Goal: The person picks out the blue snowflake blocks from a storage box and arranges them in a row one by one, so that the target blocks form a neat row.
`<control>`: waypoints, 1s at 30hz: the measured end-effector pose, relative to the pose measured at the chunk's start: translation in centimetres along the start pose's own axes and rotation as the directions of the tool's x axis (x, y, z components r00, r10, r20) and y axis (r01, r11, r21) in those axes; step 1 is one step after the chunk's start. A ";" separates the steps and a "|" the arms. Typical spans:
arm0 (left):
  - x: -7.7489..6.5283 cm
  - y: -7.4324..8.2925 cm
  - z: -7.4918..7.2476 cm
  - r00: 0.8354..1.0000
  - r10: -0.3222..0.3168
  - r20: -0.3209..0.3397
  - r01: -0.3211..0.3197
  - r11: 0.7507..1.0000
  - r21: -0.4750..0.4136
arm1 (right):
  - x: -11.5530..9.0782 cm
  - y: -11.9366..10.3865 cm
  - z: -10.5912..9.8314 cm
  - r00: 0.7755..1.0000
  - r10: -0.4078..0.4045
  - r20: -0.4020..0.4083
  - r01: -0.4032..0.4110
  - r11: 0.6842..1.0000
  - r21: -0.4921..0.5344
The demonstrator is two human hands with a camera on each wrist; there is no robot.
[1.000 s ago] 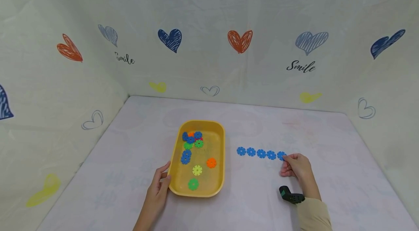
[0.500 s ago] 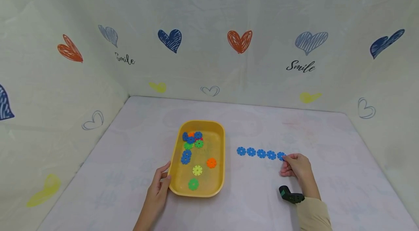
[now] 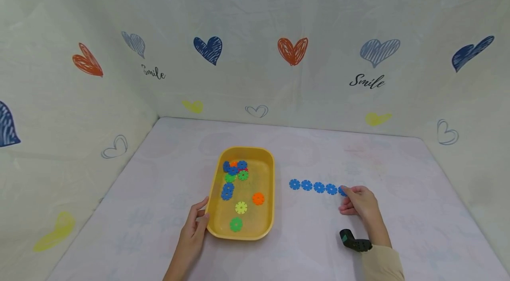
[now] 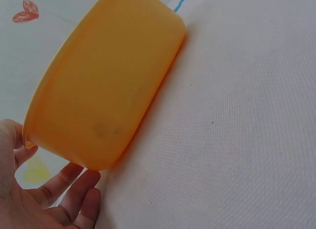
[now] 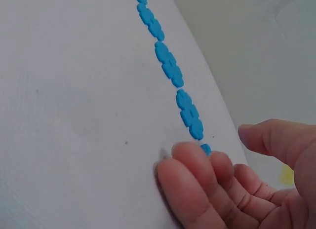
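Note:
A yellow tray rests on the table, holding several notched plastic discs in blue, green, orange and other colours. My left hand holds it at its near left side; in the left wrist view, bent fingers lie against the tray's outer wall and another digit is at the rim. To the right of the tray, several blue discs lie in a straight row. Over the rightmost disc is my right hand, hiding most of it. In the right wrist view the thumb is apart from the loosely bent fingers.
The white-covered table ends at a pale cloth wall printed with hearts and "Smile". Another cloth side rises on the left. A black device sits on the right wrist beside the beige sleeve.
My right hand has shifted slightly left and covers more of the rightmost blue disc. The left hand and the tray stay where they were; the head view has moved a little.

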State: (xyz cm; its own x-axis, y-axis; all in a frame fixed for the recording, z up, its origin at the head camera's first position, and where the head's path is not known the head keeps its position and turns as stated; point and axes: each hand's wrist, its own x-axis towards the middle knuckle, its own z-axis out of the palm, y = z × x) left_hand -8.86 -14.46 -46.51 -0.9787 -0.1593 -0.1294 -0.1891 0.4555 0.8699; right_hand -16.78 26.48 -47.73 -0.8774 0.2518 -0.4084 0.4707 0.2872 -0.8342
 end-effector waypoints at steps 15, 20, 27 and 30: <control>0.1 -0.1 0.2 1.000 -0.022 0.003 0.022 1.000 0.012 | 3.7 0.2 4.4 0.969 -0.244 -0.022 0.240 0.963 -0.120; 0.2 -0.2 0.2 1.000 -0.022 0.003 0.022 1.000 0.015 | 4.8 -0.8 6.6 0.921 -0.389 0.034 0.390 0.920 -0.042; 0.1 -0.2 0.1 1.000 -0.020 0.004 0.020 1.000 0.013 | 0.4 -6.4 9.4 0.886 -0.448 0.121 0.449 0.893 0.023; 0.1 -0.2 0.1 1.000 -0.017 0.003 0.017 1.000 0.006 | -3.1 -9.9 10.2 0.888 -0.427 0.171 0.424 0.904 0.057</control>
State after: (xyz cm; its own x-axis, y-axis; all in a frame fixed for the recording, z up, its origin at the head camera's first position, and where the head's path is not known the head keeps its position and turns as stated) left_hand -8.96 -14.44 -46.73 -0.9755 -0.1644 -0.1460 -0.2066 0.4578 0.8647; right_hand -19.69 13.43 -41.98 -0.9959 -0.0573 -0.0701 0.0487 0.3138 -0.9482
